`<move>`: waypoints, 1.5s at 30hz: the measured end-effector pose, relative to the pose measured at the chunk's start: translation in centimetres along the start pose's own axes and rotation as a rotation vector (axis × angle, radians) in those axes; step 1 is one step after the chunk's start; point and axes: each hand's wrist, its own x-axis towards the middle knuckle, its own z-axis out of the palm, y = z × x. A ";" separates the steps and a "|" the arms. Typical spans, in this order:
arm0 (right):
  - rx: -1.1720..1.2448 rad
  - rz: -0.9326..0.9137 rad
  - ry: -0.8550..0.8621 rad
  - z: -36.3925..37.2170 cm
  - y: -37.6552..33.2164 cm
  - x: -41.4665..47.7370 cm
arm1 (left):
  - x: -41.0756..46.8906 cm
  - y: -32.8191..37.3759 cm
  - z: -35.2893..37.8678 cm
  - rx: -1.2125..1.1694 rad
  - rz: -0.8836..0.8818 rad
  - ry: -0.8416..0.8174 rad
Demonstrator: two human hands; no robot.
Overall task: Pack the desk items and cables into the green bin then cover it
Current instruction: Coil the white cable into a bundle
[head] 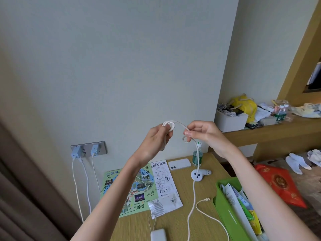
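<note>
while the white cable (194,181) is only partly wound, both hands are up in the air in front of the person: the left hand (154,138) has its fingers curled round a small coil, and the right hand (201,132) pinches the next stretch between thumb and fingertips, with a tiny loop just under the pinch. from there the loose length drops to the desk and snakes back to its plug end (206,199), which lies just beside the green bin (225,213). the bin sits open at the right near corner, already stuffed with papers and packets, no lid in view. a power bank (158,234) sits at the near edge. further back are a scribbled-on map (152,186), a small white gadget (205,172) (fan maybe, can't tell), a phone (179,164) and a water bottle (195,159). my worry: the hanging length runs right past the gadget and the bottle, so a fast pull could snag one or tip the bottle. if the left grip slackens, the coil could spring apart. two chargers are plugged into the wall plate (88,148) behind, easy to forget.
</note>
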 end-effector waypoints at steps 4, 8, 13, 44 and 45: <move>0.116 -0.007 0.112 0.8 0.2 0.0 | 0.5 -0.2 1.2 -0.068 0.041 0.104; 0.194 0.027 0.101 1.8 -0.1 -0.3 | 1.0 0.0 2.3 -0.114 0.058 0.144; 0.254 0.106 0.078 2.5 -1.1 -0.9 | 1.1 0.8 3.7 -0.138 0.086 0.071; 0.003 -0.003 -0.075 -1.9 -6.2 -4.2 | 0.9 4.3 0.1 0.002 0.012 0.241; 0.014 -0.024 -0.063 -2.0 -6.6 -4.2 | 0.9 4.4 0.7 0.047 0.057 0.194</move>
